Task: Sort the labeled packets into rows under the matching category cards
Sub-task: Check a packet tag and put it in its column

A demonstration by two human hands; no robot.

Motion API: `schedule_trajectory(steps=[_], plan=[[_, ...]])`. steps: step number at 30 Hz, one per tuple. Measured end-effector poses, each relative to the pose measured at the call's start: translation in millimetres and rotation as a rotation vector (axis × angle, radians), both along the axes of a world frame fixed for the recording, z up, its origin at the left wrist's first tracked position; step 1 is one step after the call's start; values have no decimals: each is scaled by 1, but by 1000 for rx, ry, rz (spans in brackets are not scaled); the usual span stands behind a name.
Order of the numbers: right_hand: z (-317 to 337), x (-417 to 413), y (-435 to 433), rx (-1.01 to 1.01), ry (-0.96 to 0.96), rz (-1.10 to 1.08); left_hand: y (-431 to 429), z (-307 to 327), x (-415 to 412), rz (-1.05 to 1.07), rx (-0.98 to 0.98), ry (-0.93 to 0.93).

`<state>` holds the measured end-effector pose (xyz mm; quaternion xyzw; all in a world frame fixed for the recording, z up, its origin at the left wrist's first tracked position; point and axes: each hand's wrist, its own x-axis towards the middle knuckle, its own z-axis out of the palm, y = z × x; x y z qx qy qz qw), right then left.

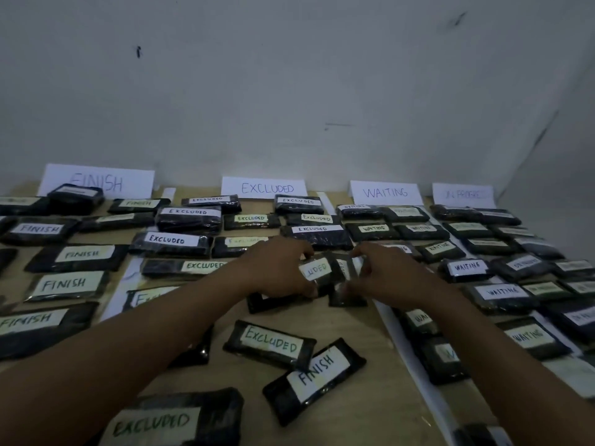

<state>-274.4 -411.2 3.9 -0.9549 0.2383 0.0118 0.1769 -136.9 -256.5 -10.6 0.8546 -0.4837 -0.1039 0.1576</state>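
Pinching one EXCLUDED packet (317,270), left hand (283,272); right hand (386,273) curled on neighbouring packet (346,291).

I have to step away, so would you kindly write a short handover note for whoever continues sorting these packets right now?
Left hand holds an EXCLUDED packet in the EXCLUDED column; right hand grips a second packet, label unreadable.
Done: rows under the FINISH card, EXCLUDED card, WAITING card and the faint fourth card.
Left: the loose FINISH packet lying in the EXCLUDED area, and two loose EXCLUDED packets.
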Motion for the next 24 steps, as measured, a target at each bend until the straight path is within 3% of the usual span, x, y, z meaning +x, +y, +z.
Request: schedule_trajectory(steps=[6,13,20,24], plan=[[4,16,5,123,91,-28,18,-4,18,110,-226,278],[1,14,2,264,-6,-84,28,-2,19,67,-263,224],[13,-7,-5,493,-186,-185,27,-5,18,21,-302,323],[13,-17,-9,674,-268,-293,16,-5,18,41,-304,498]])
